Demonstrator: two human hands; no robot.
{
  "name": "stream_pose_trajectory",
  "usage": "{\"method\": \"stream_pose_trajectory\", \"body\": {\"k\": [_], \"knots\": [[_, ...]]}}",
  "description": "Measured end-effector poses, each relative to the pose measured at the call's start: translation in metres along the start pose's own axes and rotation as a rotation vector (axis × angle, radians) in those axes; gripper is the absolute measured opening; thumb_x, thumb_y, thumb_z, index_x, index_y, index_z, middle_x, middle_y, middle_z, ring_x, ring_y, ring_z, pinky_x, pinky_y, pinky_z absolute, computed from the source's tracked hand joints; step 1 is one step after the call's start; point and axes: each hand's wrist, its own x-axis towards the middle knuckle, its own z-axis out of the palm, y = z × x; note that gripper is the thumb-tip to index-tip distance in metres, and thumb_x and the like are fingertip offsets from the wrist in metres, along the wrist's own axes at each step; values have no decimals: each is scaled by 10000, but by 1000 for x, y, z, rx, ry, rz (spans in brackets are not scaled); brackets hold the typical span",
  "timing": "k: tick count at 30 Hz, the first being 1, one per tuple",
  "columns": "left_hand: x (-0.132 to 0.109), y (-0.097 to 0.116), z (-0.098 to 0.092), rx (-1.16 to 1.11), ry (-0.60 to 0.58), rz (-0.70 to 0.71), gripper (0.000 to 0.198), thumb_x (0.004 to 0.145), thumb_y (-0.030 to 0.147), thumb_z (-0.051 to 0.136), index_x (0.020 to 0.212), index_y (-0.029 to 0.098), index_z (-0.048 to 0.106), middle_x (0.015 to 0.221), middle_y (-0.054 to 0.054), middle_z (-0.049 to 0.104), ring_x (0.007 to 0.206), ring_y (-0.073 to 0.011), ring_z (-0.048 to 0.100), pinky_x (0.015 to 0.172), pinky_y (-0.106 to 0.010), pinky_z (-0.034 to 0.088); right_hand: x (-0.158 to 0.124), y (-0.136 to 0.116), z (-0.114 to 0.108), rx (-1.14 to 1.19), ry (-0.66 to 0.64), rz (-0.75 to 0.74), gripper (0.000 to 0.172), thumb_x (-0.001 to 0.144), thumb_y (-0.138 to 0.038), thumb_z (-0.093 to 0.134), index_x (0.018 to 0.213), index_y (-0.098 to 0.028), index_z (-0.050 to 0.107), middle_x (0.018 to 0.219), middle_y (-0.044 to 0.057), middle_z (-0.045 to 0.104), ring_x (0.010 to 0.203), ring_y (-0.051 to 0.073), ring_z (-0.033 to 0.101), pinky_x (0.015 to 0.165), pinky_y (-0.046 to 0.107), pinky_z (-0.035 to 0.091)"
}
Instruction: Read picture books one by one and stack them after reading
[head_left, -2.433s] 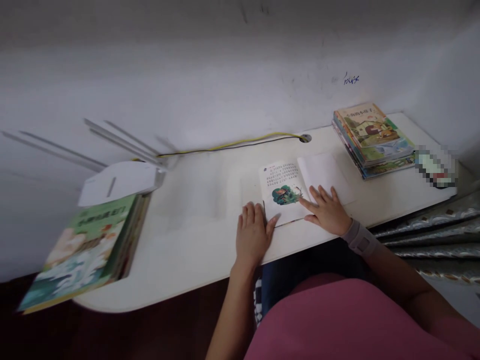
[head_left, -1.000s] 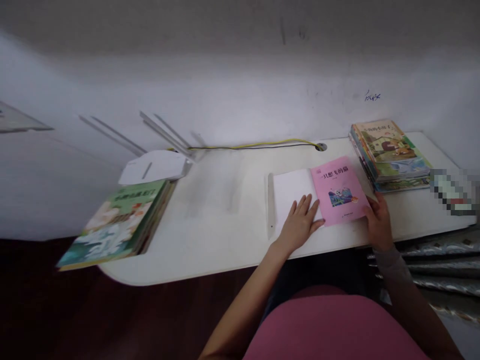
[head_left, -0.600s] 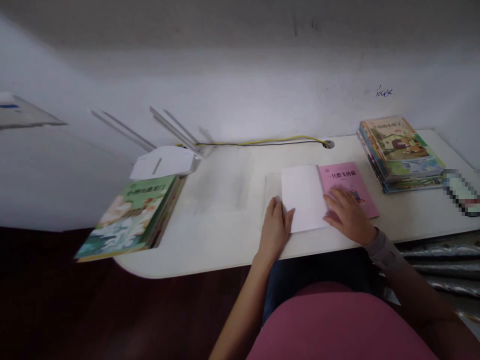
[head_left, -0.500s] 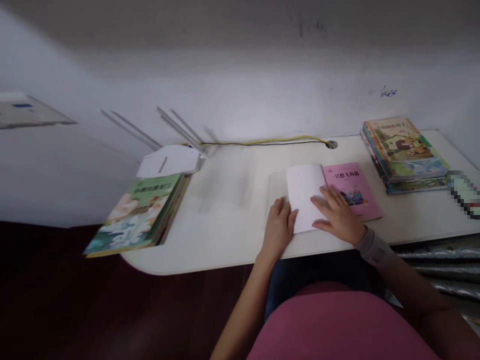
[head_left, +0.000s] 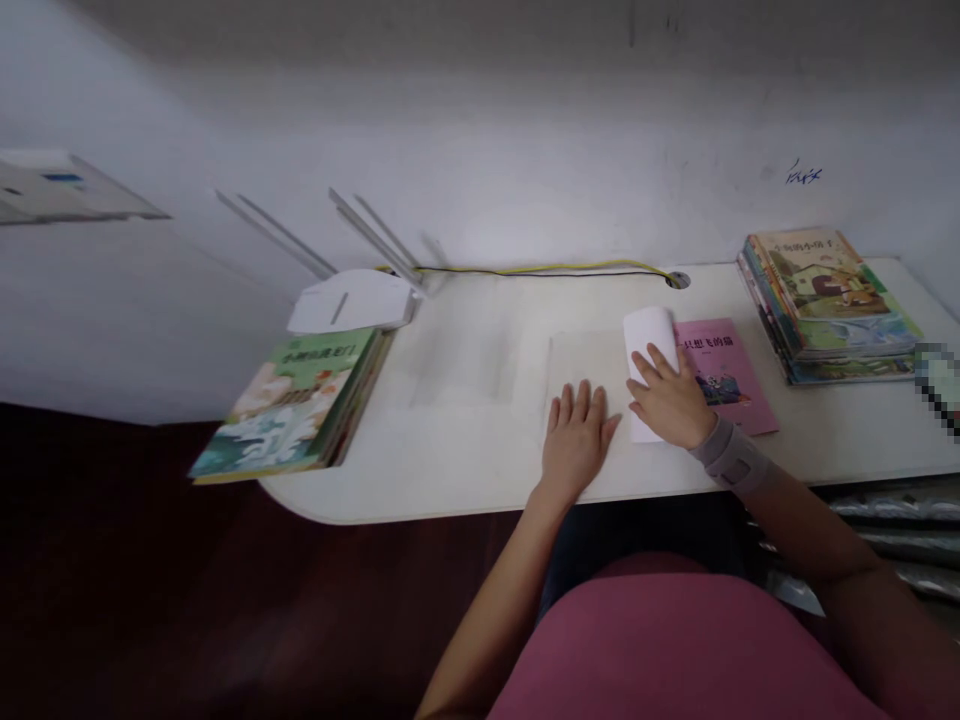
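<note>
White leaf under right hand, left hand on desk; 2 hands splayed, gripping nothing.

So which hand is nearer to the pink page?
Right. The right hand lies on the white page, partly over the pink page; the left hand is off to its left.

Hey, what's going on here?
Someone's right hand is spread on the white page of a pink booklet. The left hand rests palm down, to the left of the booklet. Toward the right end of the white desk is one pile of books; a green-topped pile overhangs its left end.
</note>
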Motion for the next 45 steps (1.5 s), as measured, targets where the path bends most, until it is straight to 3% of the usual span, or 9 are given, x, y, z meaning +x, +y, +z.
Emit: {"method": "stream_pose_trajectory", "body": {"k": [6, 16, 22, 26, 31, 38, 45], "knots": [[0, 0, 0, -26, 2, -6, 557, 969, 438, 336, 1395, 92, 434, 1451, -185, 420, 1374, -363, 321, 1088, -529, 314, -4, 1, 2, -8, 22, 88, 329, 896, -289, 536, 1196, -189, 629, 1466, 152, 417, 1381, 363, 285, 1051, 650, 240], [-1, 1, -2, -59, 8, -12, 664, 934, 540, 354, 1377, 53, 443, 1422, -198, 458, 1365, -392, 324, 1093, -533, 301, -4, -12, 3, 109, 33, 80, 393, 937, -230, 407, 1308, -177, 527, 1499, 167, 357, 1399, 335, 262, 1073, 598, 242], [0, 0, -1, -72, 5, -14, 639, 927, 540, 379, 1366, 83, 464, 1428, -207, 446, 1373, -383, 315, 1086, -556, 304, 38, 33, 4, 282, 42, 182, 580, 890, -351, 509, 1420, -157, 373, 1540, 203, 236, 1405, 392, 214, 1053, 567, 282], [0, -1, 0, -72, 0, -17, 640, 930, 537, 374, 1359, 71, 466, 1427, -213, 444, 1373, -384, 315, 1083, -555, 309, 71, 65, 19, 381, 7, 220, 750, 832, -428, 574, 1456, -134, 280, 1463, 214, 350, 1364, 386, 288, 1019, 547, 327], [-1, 0, -1, -50, -16, -19, 696, 920, 566, 365, 1377, 46, 431, 1448, -223, 410, 1371, -397, 309, 1089, -541, 303, 74, 68, 30, 312, 15, 247, 653, 762, -341, 638, 1343, -117, 440, 1296, 185, 483, 1193, 315, 451, 982, 436, 368], [-2, 1, -1, -22, -13, -14, 681, 921, 571, 353, 1405, 94, 408, 1460, -221, 391, 1375, -389, 306, 1086, -540, 300, 67, 58, 27, 161, 42, 223, 481, 797, -349, 606, 1204, -99, 545, 1281, 196, 485, 1205, 326, 407, 996, 445, 317], [-1, 2, -1, -26, -18, -15, 685, 920, 570, 361, 1419, 101, 388, 1466, -232, 375, 1388, -383, 280, 1089, -542, 294, 67, 54, 20, 87, -21, 173, 484, 840, -399, 557, 1197, -73, 562, 1260, 217, 503, 1191, 343, 412, 978, 465, 313]]}}
